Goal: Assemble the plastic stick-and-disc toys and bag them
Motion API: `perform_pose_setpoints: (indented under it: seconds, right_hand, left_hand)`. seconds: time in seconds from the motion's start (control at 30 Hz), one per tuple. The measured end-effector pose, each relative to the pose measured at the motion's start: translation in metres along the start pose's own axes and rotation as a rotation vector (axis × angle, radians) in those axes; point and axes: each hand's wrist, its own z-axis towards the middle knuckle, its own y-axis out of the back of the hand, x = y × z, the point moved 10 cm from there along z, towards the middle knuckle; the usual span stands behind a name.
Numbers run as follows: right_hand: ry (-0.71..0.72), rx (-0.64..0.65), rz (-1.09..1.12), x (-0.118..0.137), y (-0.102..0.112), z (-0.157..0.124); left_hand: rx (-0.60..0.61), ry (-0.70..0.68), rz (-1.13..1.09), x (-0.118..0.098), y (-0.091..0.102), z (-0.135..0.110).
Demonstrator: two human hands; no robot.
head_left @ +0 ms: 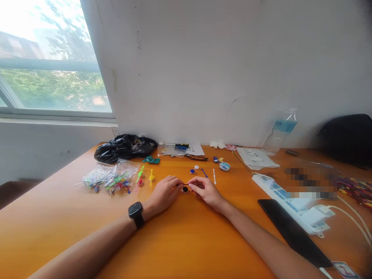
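My left hand (164,193) and my right hand (205,190) rest on the orange table (180,240), fingertips meeting. Between them they pinch a thin dark stick with a small black round piece (185,189) under it. A black watch (136,214) sits on my left wrist. Just beyond the hands lie small plastic parts: a yellow stick (151,176), a green stick (140,173), a blue stick (204,173), a white stick (214,176) and a blue-and-white round piece (224,166).
Clear bags of colourful parts (110,179) lie at the left, a black plastic bag (124,148) behind them. At the right are a white power strip (293,203), a black phone (292,231), a water bottle (280,132), papers (255,157) and a dark bag (348,137).
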Motion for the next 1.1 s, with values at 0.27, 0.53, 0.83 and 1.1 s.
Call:
perform_pose_setpoints:
  seconds: [0.27,0.53,0.83,1.1]
  right_hand:
    - [-0.052,-0.086,0.009,-0.019,0.019,0.005]
    - [-0.040,-0.118,-0.015,-0.021,0.024,0.007]
    - [-0.056,-0.104,-0.051,-0.019,0.023,0.005]
    - [-0.078,-0.075,-0.146,-0.029,0.021,0.009]
  left_hand:
    - [-0.040,-0.056,-0.041,0.002,0.000,-0.002]
    - [0.052,-0.134,-0.029,-0.003,-0.009,-0.005]
    - [0.058,-0.138,0.050,-0.006,-0.011,-0.006]
    - [0.098,-0.193,0.163,-0.021,-0.012,-0.008]
